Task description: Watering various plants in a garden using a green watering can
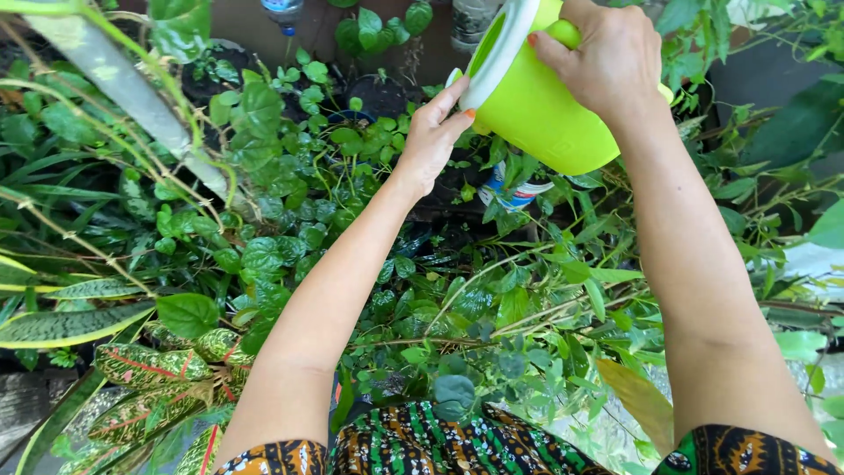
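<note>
Lime-green watering jug point(536, 105) with a white rim hangs tilted above the plants at the top middle of the view, its mouth turned leftward and down, held between both hands.

Far left, long striped sword-shaped leaves point(61, 324) lie low, with red-veined speckled leaves point(149, 365) just beside them near the bottom edge. A pale grey pole point(132, 97) slants down from the upper left through the greenery. Heart-shaped dark green climbers point(264, 255) fill the middle left.

The left hand point(432, 141) reaches up under the jug's white rim; its fingers are spread, with fingertips touching the rim and the jug's lower side, steadying rather than wrapping it. Dark plant pots point(378, 92) sit beyond it, partly hidden by foliage.

Below the jug a small white-and-blue container point(514, 193) lies among the stems. The right hand point(607, 57) closes its grip over the jug's handle at the top, fingers curled round it. A yellowed leaf point(637, 396) hangs low on the right, near the patterned cloth point(440, 449) at the bottom edge.
</note>
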